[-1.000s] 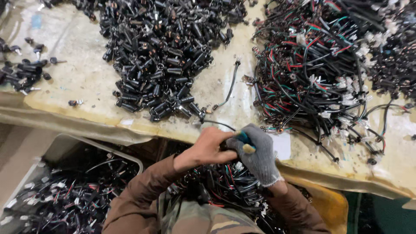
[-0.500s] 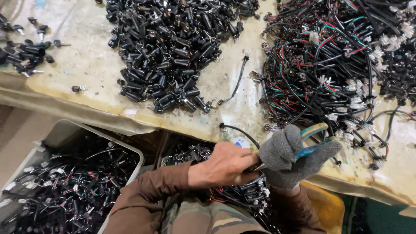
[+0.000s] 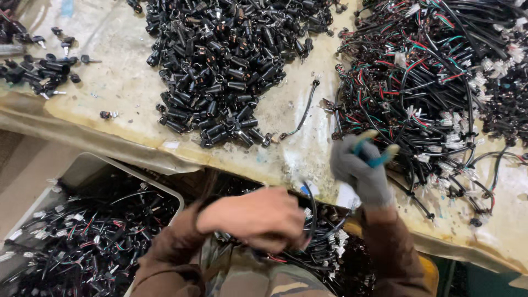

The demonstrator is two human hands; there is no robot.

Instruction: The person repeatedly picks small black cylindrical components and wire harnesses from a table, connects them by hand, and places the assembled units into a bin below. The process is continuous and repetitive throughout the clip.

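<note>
The bare left hand (image 3: 258,220) is closing around a thin black wire (image 3: 311,212), holding it low over the lap. The grey-gloved right hand (image 3: 360,168) is gripping a teal-handled tool (image 3: 369,157) at the edge of the stained cream worktable (image 3: 126,93). A white plastic bin (image 3: 82,165) at lower left is holding tangled black wire harnesses (image 3: 82,242). On the table, a heap of black cylindrical connectors (image 3: 225,66) is lying beside a pile of red-and-green wired cables (image 3: 434,82)
</note>
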